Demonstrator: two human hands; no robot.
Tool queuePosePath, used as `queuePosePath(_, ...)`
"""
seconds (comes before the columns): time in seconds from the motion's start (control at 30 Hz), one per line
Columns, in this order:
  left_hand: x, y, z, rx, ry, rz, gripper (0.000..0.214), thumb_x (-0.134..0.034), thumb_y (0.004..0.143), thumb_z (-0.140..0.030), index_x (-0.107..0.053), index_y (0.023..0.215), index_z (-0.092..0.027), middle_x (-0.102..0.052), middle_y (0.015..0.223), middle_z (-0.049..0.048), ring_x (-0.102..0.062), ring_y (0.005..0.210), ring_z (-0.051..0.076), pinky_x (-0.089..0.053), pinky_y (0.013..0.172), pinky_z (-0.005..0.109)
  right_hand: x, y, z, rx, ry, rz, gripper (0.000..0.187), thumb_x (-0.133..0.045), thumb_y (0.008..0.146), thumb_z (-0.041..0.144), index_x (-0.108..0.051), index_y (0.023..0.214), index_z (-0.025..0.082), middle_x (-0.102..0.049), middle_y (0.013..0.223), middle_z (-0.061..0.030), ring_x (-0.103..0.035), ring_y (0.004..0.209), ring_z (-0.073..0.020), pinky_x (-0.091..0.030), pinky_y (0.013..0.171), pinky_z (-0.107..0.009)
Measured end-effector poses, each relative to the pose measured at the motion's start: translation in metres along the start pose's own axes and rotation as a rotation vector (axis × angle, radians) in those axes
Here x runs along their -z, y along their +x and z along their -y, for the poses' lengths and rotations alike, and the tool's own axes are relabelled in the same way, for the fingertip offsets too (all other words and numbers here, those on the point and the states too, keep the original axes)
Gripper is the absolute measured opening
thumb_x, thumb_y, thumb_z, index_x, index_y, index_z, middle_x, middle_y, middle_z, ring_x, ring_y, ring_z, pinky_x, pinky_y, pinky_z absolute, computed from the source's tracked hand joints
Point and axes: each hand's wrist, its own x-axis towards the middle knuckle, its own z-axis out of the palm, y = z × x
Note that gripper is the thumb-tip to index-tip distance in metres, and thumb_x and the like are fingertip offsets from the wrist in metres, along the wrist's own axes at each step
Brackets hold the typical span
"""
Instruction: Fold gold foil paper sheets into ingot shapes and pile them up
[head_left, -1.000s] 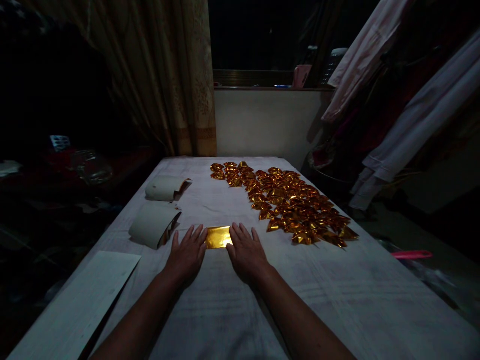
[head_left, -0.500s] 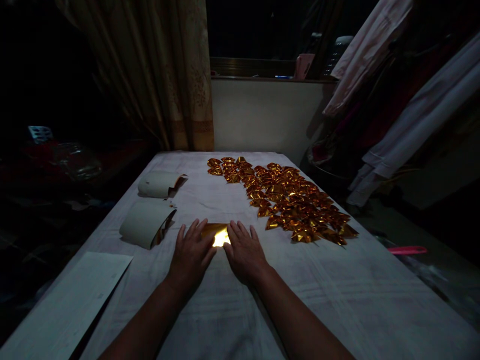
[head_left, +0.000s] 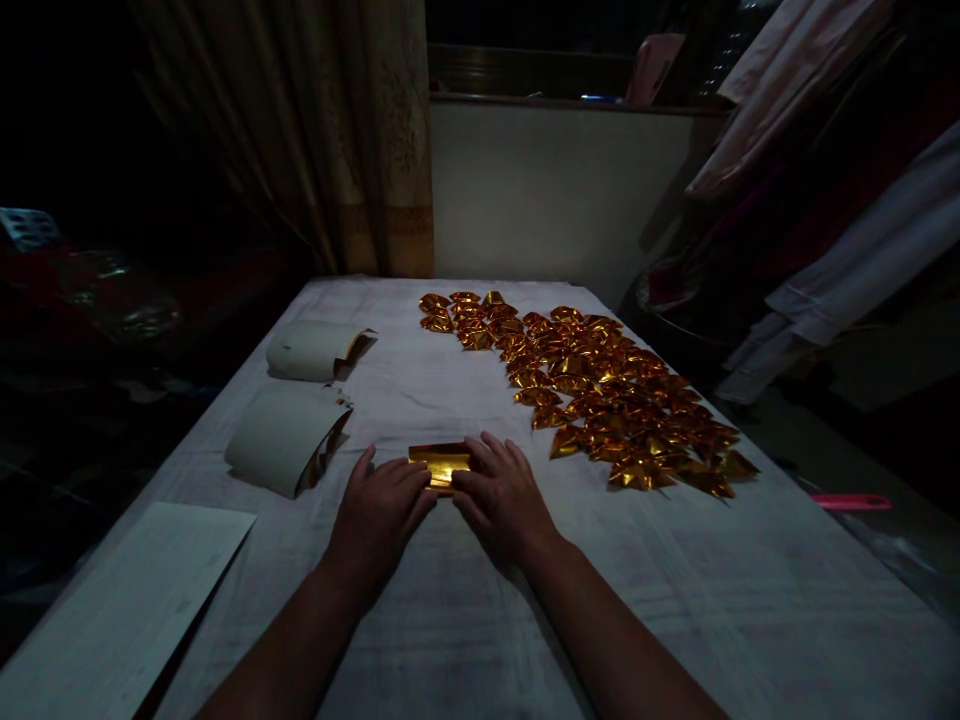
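Observation:
A small sheet of gold foil paper (head_left: 441, 466) lies on the cloth-covered table between my hands, its far edge curling up. My left hand (head_left: 381, 507) grips its left end, the fingers bent over the foil and the thumb at the near edge. At the right end my right hand (head_left: 504, 490) has its thumb and forefinger closed on the foil, the other fingers raised a little. Part of each end is hidden under my fingers. To the right spreads a pile of folded gold foil pieces (head_left: 600, 385).
Two curved stacks of pale-backed sheets (head_left: 281, 440) lie at the left, one behind the other. A flat white board (head_left: 142, 600) rests at the near left edge. Behind the table hang a curtain (head_left: 375, 150) and, to the right, clothes (head_left: 847, 270). A pink handle (head_left: 851, 502) shows beyond the right edge.
The foil has gone from flat to partly curled at its far edge. My fingers have bent inward from lying flat on it. The view has tilted down slightly.

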Motion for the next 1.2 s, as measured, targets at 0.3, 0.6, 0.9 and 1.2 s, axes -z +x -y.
queuePosePath(0.3, -0.003, -0.001, 0.005, 0.066, -0.059, -0.005, 0.023, -0.046, 0.101, -0.032, -0.067, 0.101, -0.023, -0.076, 0.114, 0.0065, -0.068, 0.109, 0.024, -0.031, 0.115, 0.057, -0.005, -0.002, -0.011, -0.035, 0.078, -0.100, 0.017, -0.059, 0.094, 0.026, -0.075, 0.100, 0.026, -0.064, 0.137, -0.0063, -0.045, 0.138, -0.0297, -0.030, 0.115, -0.052)
queuePosePath(0.6, -0.006, -0.002, 0.009, 0.147, -0.146, -0.056, 0.023, -0.050, 0.097, -0.032, -0.063, 0.082, -0.022, -0.073, 0.114, 0.0073, -0.062, 0.116, 0.028, -0.038, 0.110, 0.057, -0.002, -0.001, -0.018, -0.169, 0.157, -0.106, 0.010, -0.068, 0.088, 0.028, -0.075, 0.082, 0.024, -0.068, 0.132, -0.0066, -0.044, 0.140, -0.0325, -0.031, 0.113, -0.054)
queuePosePath(0.9, -0.007, 0.000, 0.016, 0.179, -0.210, -0.045, 0.024, -0.054, 0.093, -0.039, -0.067, 0.081, -0.023, -0.071, 0.116, 0.0073, -0.059, 0.118, 0.029, -0.042, 0.106, 0.054, -0.004, -0.002, -0.017, -0.208, 0.163, -0.102, 0.016, -0.065, 0.091, 0.032, -0.073, 0.080, 0.023, -0.066, 0.133, -0.0056, -0.041, 0.142, -0.0309, -0.026, 0.117, -0.053)
queuePosePath(1.2, -0.008, 0.001, 0.015, 0.213, -0.200, -0.088, 0.028, -0.053, 0.094, -0.040, -0.061, 0.074, -0.023, -0.070, 0.114, 0.0082, -0.058, 0.118, 0.029, -0.046, 0.104, 0.051, -0.005, -0.001, -0.014, -0.233, 0.159, -0.150, 0.021, -0.061, 0.092, 0.031, -0.068, 0.074, 0.023, -0.068, 0.130, -0.0068, -0.046, 0.137, -0.0314, -0.029, 0.115, -0.053)
